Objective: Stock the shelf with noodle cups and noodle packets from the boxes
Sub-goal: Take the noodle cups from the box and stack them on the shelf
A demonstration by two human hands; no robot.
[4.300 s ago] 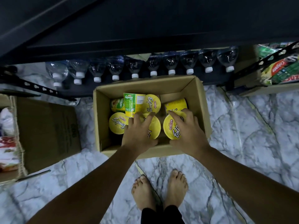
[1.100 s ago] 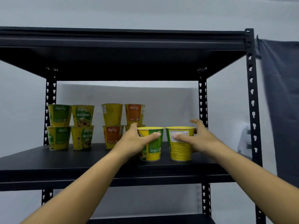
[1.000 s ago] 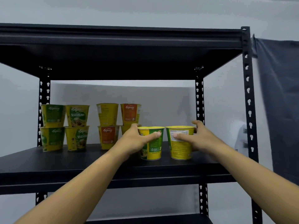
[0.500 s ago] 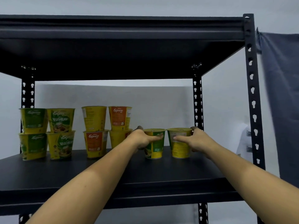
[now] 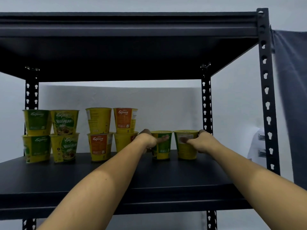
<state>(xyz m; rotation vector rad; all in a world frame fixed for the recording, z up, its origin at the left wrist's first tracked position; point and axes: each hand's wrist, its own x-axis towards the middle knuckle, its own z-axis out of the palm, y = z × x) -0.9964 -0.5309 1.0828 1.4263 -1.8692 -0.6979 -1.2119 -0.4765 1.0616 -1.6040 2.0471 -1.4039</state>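
We see through one camera worn on the head, looking forward and slightly up at the shelf, near enough that both forearms, entering from the bottom edge, reach across it; the upper board shows its underside.

Dark curtain beside white wall

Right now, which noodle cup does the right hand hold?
The right hand grips the rightmost noodle cup, yellow-sided, beside the green-labelled cup in the left hand.

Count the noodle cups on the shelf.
10. Two each in four stacks on the shelf's left: green stack, vegetarian stack, third stack, fourth stack. The left hand grips one cup, the right hand another cup. More may hide behind.
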